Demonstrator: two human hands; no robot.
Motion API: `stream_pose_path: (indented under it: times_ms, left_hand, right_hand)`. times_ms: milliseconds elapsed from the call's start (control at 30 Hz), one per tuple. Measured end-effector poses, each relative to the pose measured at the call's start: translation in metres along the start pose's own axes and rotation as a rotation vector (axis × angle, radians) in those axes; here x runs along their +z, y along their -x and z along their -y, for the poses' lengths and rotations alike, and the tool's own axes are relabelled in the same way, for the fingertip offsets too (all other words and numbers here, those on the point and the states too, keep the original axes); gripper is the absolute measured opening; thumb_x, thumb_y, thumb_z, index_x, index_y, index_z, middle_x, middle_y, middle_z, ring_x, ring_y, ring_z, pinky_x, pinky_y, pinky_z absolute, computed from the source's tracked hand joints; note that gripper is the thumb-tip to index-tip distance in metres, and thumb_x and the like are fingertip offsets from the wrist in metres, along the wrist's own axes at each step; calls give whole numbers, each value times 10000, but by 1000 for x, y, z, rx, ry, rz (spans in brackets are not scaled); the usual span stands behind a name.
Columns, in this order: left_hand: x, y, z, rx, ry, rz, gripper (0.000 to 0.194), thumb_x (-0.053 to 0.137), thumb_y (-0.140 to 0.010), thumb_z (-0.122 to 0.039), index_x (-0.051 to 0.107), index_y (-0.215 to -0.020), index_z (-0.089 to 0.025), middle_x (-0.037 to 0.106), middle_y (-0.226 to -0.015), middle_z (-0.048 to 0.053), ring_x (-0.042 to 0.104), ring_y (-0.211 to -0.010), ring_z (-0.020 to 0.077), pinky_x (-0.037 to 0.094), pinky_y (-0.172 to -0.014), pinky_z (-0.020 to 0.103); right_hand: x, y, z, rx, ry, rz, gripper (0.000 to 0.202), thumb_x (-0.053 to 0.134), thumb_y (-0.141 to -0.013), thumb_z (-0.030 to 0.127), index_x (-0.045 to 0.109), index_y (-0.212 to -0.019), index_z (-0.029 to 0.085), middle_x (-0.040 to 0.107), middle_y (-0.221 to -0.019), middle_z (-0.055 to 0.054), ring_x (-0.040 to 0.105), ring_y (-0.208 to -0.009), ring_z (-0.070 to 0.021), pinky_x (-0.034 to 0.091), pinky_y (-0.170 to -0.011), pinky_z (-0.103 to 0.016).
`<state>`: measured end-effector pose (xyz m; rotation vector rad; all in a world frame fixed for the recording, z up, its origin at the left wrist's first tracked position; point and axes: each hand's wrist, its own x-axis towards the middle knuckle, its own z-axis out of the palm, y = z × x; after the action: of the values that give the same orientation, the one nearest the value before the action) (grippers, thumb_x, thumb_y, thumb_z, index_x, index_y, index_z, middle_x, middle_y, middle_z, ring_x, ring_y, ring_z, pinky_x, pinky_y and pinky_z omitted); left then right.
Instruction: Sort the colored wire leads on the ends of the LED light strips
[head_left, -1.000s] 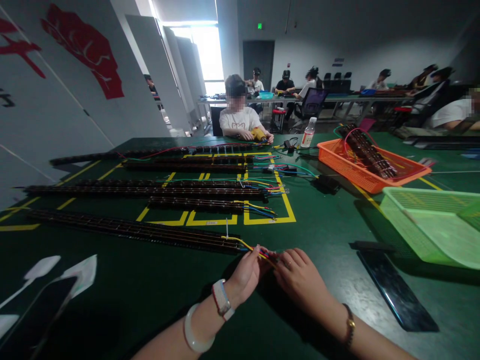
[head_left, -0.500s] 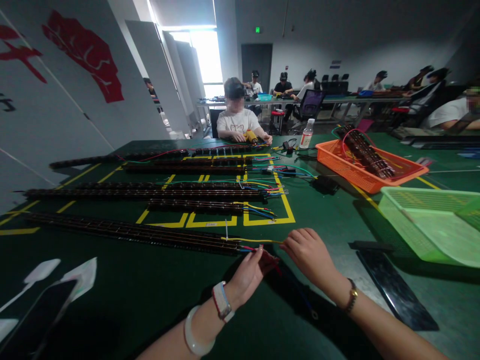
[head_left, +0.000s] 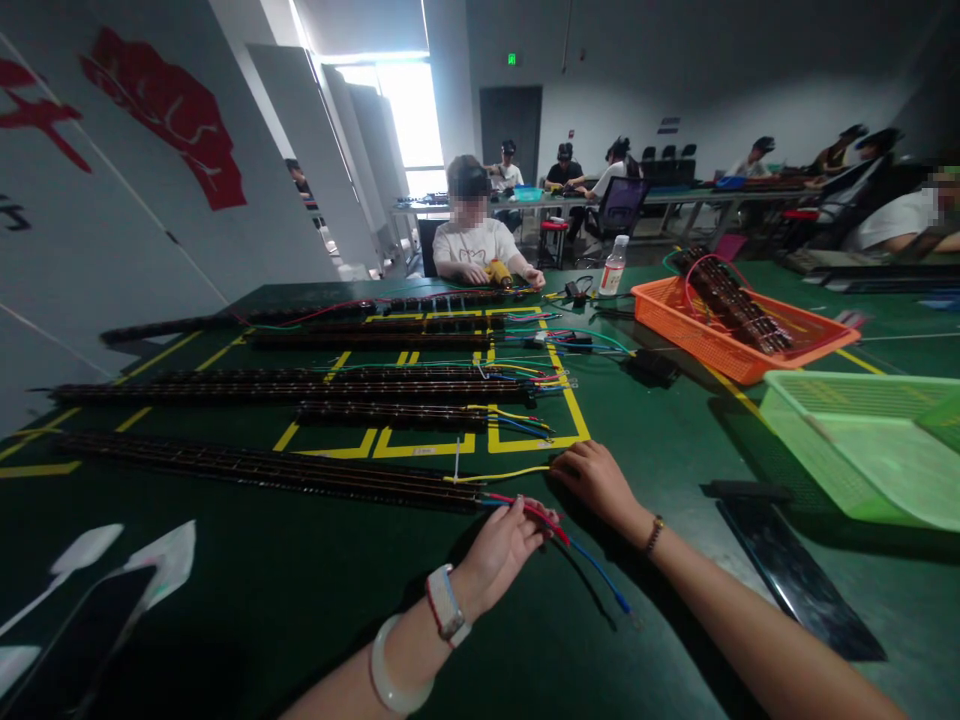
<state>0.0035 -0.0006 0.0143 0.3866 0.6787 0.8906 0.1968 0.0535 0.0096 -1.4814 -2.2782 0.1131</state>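
Note:
My left hand (head_left: 504, 552) pinches a red wire (head_left: 525, 506) and a blue wire (head_left: 592, 566) between thumb and fingers. The blue wire's lugged end hangs to the right over the table. Both wires come out of the right end of a long dark bundle of strips (head_left: 300, 474). A yellow wire (head_left: 517, 473) leaves the same bundle and runs to my right hand (head_left: 596, 482), whose fingers are closed on its far end. That end is hidden under the fingers. A white cable tie (head_left: 457, 458) sticks up from the bundle near the wires.
More wired dark bundles (head_left: 390, 412) lie beyond on the green table (head_left: 315, 620). At right stand an orange basket (head_left: 675, 337) and a green basket (head_left: 817, 470), with a black panel (head_left: 795, 580) nearer me. Across the table a person (head_left: 474, 240) holds a yellow tool (head_left: 498, 272).
My right hand has moved slightly left and away from me, lower to the table, with the yellow wire. The left hand stays nearly still; its fingers have spread a little.

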Motion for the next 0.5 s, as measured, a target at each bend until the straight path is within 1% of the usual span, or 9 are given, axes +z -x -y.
stream_pose_path:
  times_ms: [200,300,400,500]
  left_hand:
    - [4,3,-4,-18,-9,-7,153,458,-902,-240,545,-856,-124,659,-942,136,618,-973,227,390,-979,414]
    - [5,3,-4,-20,-9,-10,143,464,-899,-232,546,-857,-123,659,-946,136,620,-968,223,385,-986,420]
    - [5,3,-5,-22,1,-6,129,472,-896,-220,553,-875,-121,659,-956,133,617,-976,218,384,-987,419]
    - [5,3,-5,-24,-1,1,150,464,-902,-231,561,-882,-119,657,-968,130,615,-974,212,389,-980,412]
  right_hand:
    - [4,4,-2,-37,-77,-11,209,582,-844,396,668,-930,226,638,-888,-59,549,-850,-197,388,-784,-324]
    - [3,7,0,-59,-93,-11,274,604,-819,433,656,-989,224,635,-918,-75,548,-891,-217,388,-814,-358]
    - [-4,12,5,-53,-148,-22,305,568,-840,451,637,-1023,217,620,-951,-80,546,-903,-211,385,-830,-362]
    - [-15,21,13,-42,-217,-34,289,507,-875,454,628,-942,200,601,-910,-65,529,-865,-189,386,-789,-328]
